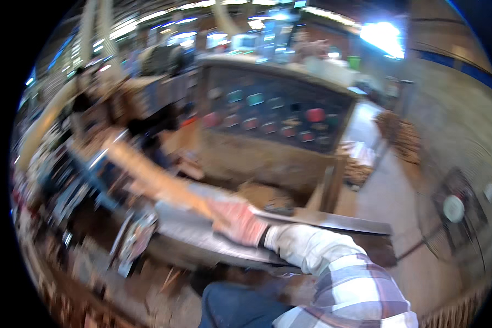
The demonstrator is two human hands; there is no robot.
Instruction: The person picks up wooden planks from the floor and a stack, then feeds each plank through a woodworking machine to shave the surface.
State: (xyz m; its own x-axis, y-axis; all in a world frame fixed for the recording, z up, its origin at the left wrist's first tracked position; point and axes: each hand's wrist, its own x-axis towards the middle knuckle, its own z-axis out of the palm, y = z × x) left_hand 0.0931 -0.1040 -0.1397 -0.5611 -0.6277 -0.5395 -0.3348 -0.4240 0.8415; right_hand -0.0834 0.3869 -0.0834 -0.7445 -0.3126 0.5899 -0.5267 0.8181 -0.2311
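My right hand [238, 221], in a pinkish work glove, is closed round the near end of a long wooden strip [153, 172]. The strip slants away to the left above a flat metal machine bed [188, 229], its far end close to the machine parts [95, 158] there. Motion blurs the hand and the strip, so single fingers do not show clearly, and I cannot tell whether the wood touches the metal. My left hand does not show.
Behind the metal bed stands a dark control panel [281, 106] with rows of coloured buttons. Stacked wood pieces [399, 136] lie at the right, near a round pale object [454, 209] on a dark base. A thick hose [44, 120] curves down at the left. Wood scraps [169, 279] litter the floor.
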